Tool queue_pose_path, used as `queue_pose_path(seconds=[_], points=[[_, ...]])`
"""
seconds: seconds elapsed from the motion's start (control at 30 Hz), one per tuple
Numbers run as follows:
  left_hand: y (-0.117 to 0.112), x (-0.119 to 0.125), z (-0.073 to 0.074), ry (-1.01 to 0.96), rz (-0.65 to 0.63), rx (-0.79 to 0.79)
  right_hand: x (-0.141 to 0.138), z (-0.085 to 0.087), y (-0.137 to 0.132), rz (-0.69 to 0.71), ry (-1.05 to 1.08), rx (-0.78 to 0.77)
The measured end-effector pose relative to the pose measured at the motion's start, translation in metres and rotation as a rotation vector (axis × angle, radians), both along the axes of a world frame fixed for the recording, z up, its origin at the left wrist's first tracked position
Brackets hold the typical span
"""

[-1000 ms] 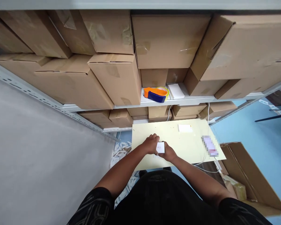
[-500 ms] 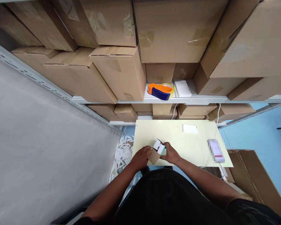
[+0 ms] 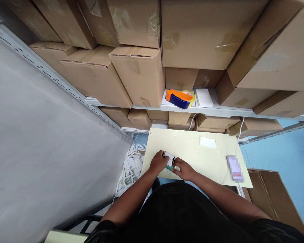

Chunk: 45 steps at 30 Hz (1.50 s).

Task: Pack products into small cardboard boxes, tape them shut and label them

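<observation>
in the head view, the left hand (image 3: 159,163) and the right hand (image 3: 184,169) meet at a small box (image 3: 170,158) over the near part of the pale bench (image 3: 183,143). the left hand is curled around the left side of the box, its thumb lying on the white top. the right hand has its fingers bent against the right side, thumb near the green strip along the near edge; whether it pinches that strip is too small to tell. the box sits between the two hands, and i cannot tell whether it touches the bench.

beyond the hands and to their right, a flat white packet (image 3: 207,142) lies on the bench. farther right of the right hand is a phone (image 3: 235,168), its face blurred, with a white cable (image 3: 240,130) running down behind it. past the bench, ahead of the hands, a shelf (image 3: 228,111) carries an orange and blue tape dispenser (image 3: 179,98), a white box (image 3: 204,98) just beside it, and brown cartons (image 3: 139,74). left of the left hand, white scraps (image 3: 131,165) cover the floor; well right of the right hand stands a big carton (image 3: 266,189).
</observation>
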State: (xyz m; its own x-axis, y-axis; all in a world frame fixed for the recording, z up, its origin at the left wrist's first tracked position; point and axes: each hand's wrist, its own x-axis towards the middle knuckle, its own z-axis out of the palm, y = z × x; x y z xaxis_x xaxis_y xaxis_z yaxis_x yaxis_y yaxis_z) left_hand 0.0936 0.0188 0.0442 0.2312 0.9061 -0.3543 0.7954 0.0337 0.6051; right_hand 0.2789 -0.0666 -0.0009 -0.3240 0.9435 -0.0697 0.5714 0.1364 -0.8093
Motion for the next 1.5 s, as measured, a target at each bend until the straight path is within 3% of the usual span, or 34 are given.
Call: queue_pose_path(seconds=[0.07,0.2,0.37,0.47,0.53,0.7,0.83,1.1,1.27,1.33,1.5], points=[[0.006,0.004,0.003,-0.082,-0.022,-0.023,-0.002,0.001,0.001,-0.095,0.021,-0.06],[0.009,0.0,0.005,-0.332,-0.072,-0.012,-0.009,0.005,0.006,-0.445,0.035,-0.183],[-0.003,-0.02,-0.019,-0.499,-0.083,0.031,-0.016,0.018,0.014,-0.641,0.02,-0.192],[-0.015,-0.029,-0.032,-0.522,-0.082,0.1,-0.019,0.022,0.019,-0.623,0.024,-0.204],[-0.022,-0.032,-0.033,-0.486,-0.137,0.158,-0.017,0.025,0.024,-0.556,-0.044,-0.211],[-0.029,-0.034,-0.021,-0.354,-0.296,0.252,-0.006,0.034,0.035,-0.402,-0.242,-0.13],[-0.028,-0.029,-0.011,-0.239,-0.379,0.201,0.001,0.036,0.04,-0.408,-0.234,-0.119],[-0.014,0.016,0.02,0.056,-0.416,0.043,0.0,0.025,0.033,-0.507,-0.023,-0.159],[-0.006,0.04,0.025,0.161,-0.363,0.043,0.013,0.023,0.014,-0.247,0.208,-0.182],[-0.006,0.042,0.024,0.187,-0.39,0.077,0.016,0.018,0.005,-0.193,0.162,-0.125],[-0.015,0.039,0.031,0.151,-0.46,0.183,0.01,0.0,-0.002,-0.263,-0.048,-0.059]])
